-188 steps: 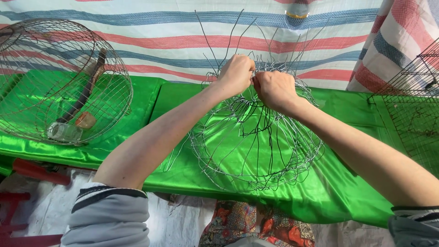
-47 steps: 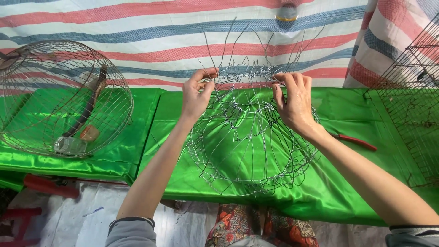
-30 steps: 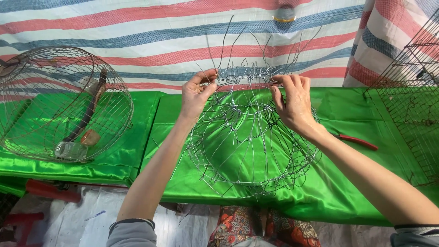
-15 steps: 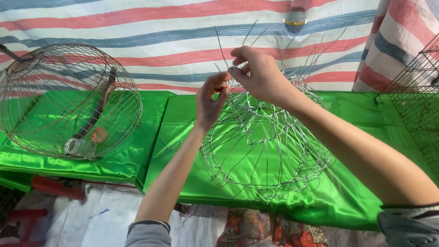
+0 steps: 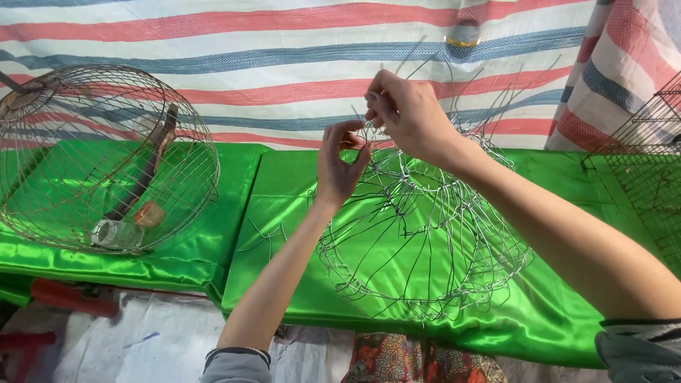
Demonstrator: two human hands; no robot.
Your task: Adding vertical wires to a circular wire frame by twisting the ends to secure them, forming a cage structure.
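Note:
A half-woven wire basket (image 5: 425, 241) lies tilted on the green satin table cover (image 5: 284, 213), its loose wire ends sticking upward. My left hand (image 5: 339, 164) pinches a wire at the basket's upper left rim. My right hand (image 5: 406, 117) is just above it, fingers closed on wire ends at the same spot. Both hands meet at the rim, almost touching.
A finished domed wire cage (image 5: 99, 159) stands at the left, with a wooden-handled tool (image 5: 145, 170) and a small jar (image 5: 117, 232) inside. Another wire mesh cage (image 5: 645, 170) is at the right edge. A striped tarp (image 5: 284, 71) hangs behind. A red bar (image 5: 74, 298) lies below.
My hands have come together at the basket's upper left rim; earlier they held the rim apart, left and right. The view has shifted slightly.

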